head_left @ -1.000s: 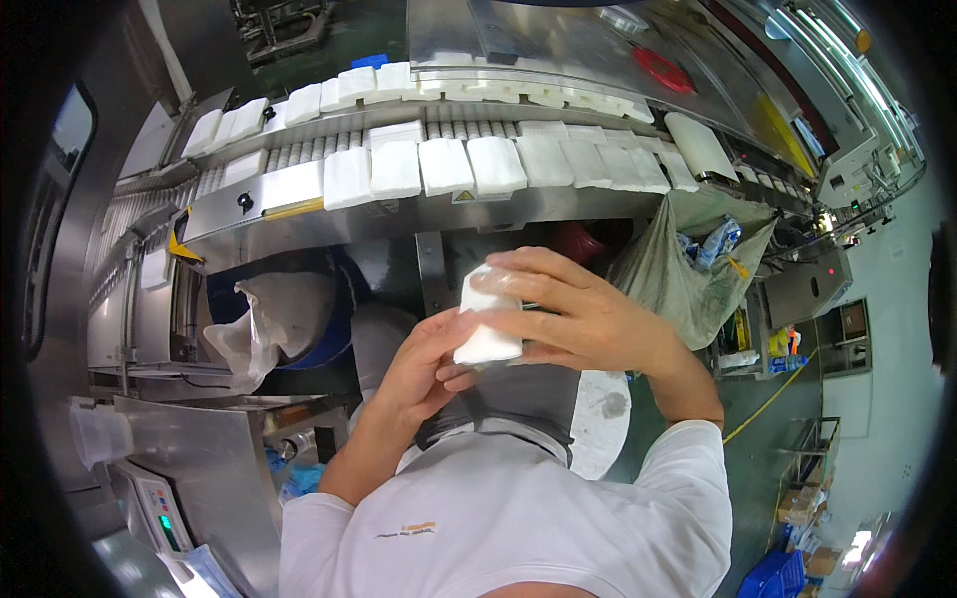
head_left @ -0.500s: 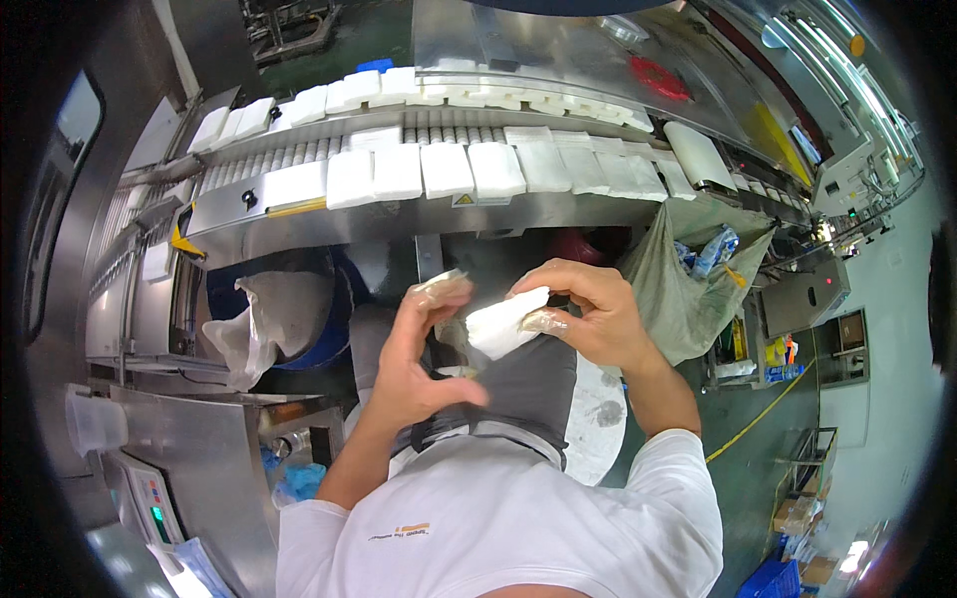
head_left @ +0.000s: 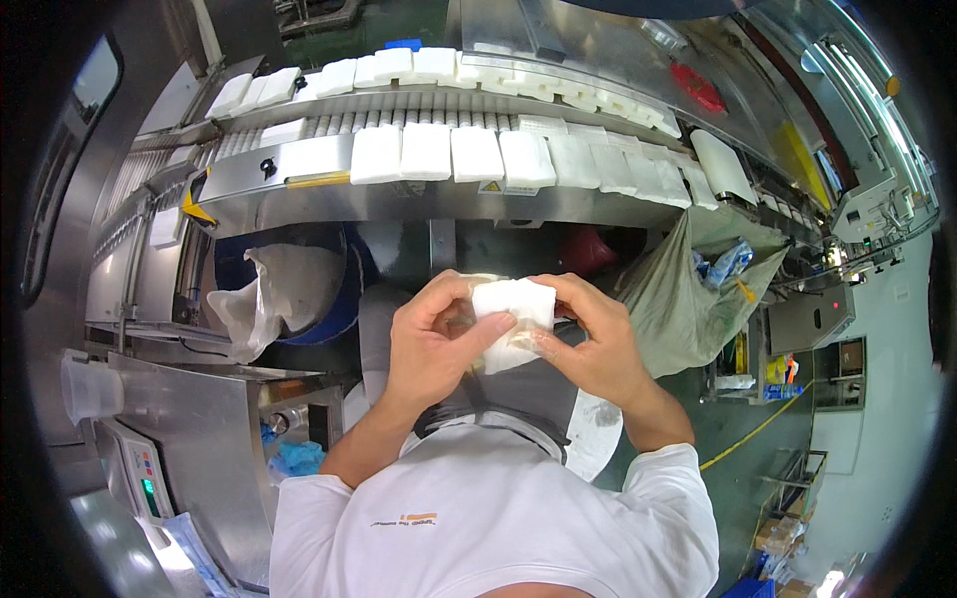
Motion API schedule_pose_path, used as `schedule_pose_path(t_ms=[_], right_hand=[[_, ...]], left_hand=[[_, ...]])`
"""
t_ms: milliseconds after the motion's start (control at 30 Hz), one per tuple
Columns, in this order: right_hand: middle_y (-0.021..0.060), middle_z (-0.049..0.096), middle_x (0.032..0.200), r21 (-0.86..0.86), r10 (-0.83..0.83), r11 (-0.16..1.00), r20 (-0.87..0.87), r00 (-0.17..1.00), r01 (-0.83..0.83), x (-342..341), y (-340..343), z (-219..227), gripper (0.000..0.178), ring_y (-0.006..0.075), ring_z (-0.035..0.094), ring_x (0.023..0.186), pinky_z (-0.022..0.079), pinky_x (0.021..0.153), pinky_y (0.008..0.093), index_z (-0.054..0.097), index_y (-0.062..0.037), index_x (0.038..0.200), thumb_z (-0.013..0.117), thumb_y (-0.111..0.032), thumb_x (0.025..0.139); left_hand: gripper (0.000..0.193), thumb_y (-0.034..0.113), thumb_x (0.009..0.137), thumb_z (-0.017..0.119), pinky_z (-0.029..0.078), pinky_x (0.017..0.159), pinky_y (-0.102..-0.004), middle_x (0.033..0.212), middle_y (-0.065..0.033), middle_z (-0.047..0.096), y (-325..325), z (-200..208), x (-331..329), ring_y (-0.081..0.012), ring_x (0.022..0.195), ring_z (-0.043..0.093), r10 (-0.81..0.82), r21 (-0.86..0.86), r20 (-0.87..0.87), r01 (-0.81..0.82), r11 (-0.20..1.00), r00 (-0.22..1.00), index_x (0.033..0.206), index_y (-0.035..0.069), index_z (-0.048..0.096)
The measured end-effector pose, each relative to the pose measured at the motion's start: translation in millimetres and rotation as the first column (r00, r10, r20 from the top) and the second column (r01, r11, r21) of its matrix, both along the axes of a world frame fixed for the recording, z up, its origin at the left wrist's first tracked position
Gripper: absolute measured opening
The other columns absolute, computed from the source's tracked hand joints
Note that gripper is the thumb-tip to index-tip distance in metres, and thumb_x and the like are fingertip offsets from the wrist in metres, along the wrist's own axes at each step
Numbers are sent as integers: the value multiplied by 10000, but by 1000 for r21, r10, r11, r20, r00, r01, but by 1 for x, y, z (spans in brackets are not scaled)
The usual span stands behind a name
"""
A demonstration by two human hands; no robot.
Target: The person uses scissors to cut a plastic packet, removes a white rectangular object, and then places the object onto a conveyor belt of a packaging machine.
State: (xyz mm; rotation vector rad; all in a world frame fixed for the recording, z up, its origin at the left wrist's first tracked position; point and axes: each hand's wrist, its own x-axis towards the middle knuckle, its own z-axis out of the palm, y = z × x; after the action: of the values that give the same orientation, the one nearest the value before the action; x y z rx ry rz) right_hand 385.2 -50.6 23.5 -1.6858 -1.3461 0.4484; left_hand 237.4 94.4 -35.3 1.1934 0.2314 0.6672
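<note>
A soft white folded pad (head_left: 513,304), like a small stack of wipes, is held in front of my lap between both hands. My left hand (head_left: 439,334) grips its left side, thumb lying across the front. On the other side my right hand (head_left: 588,324) pinches it, with the thumb low and the fingers along the upper edge. Thin translucent covers show on some fingertips. Most of the fingers behind the pad are hidden. Beyond my hands, similar white pads (head_left: 427,151) stand in a row along the metal conveyor edge.
A roller conveyor (head_left: 339,124) crosses ahead, with more white pads (head_left: 434,64) behind it. At left is a blue bin (head_left: 349,299) with a white liner, above a steel cabinet (head_left: 189,419). A greenish cloth sack (head_left: 668,299) hangs at right.
My left hand has come in from the left and taken hold of the pad, which only my right hand held before. The pad is now more upright. The view has shifted slightly.
</note>
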Motion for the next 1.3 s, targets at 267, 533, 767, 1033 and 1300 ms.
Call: schedule_pose_path(t_ms=[267, 533, 767, 1033, 1300], right_hand=[[107, 697, 1163, 31, 120, 990, -692, 712, -137, 21, 1, -21, 420, 170, 679, 1081, 555, 938, 336, 596, 50, 1291, 753, -53, 916], [97, 692, 1167, 44, 74, 997, -727, 683, -61, 17, 5, -28, 349, 143, 667, 1066, 541, 935, 319, 595, 37, 1292, 690, -89, 981], [80, 693, 1117, 65, 17, 998, -542, 840, 23, 2, 10, -30, 266, 109, 657, 1022, 534, 890, 286, 578, 35, 1256, 620, -97, 1029], [77, 696, 1086, 99, 51, 995, -610, 791, 11, 5, 7, -41, 284, 85, 652, 949, 532, 814, 254, 572, 40, 1261, 582, -160, 1060], [81, 694, 1090, 73, 60, 997, -601, 797, -20, 8, 3, -43, 294, 84, 649, 955, 534, 816, 259, 563, 39, 1281, 569, -160, 1064]], left_hand=[[387, 163, 855, 852, 580, 847, -293, 1107, -47, 710, 12, -16, 1, -137, 968, 694, -265, -349, 119, 290, 891, 957, 1166, 30, 662], [290, 73, 912, 781, 560, 861, -282, 1083, -45, 709, 13, -12, 4, -112, 968, 669, -225, -350, 77, 237, 906, 971, 1169, 20, 657], [247, 125, 957, 752, 554, 823, -258, 1070, -50, 703, 8, -13, 8, -97, 951, 661, -99, -300, 14, 98, 949, 995, 1155, 25, 643], [326, 220, 970, 748, 535, 801, -252, 1079, -43, 687, 14, -26, 10, -93, 953, 650, -318, -521, 155, 351, 778, 935, 1210, 53, 604], [397, 216, 981, 732, 559, 858, -283, 1132, -71, 679, 12, -5, 3, -129, 993, 662, -295, -374, 39, 287, 882, 955, 1288, 4, 597]])
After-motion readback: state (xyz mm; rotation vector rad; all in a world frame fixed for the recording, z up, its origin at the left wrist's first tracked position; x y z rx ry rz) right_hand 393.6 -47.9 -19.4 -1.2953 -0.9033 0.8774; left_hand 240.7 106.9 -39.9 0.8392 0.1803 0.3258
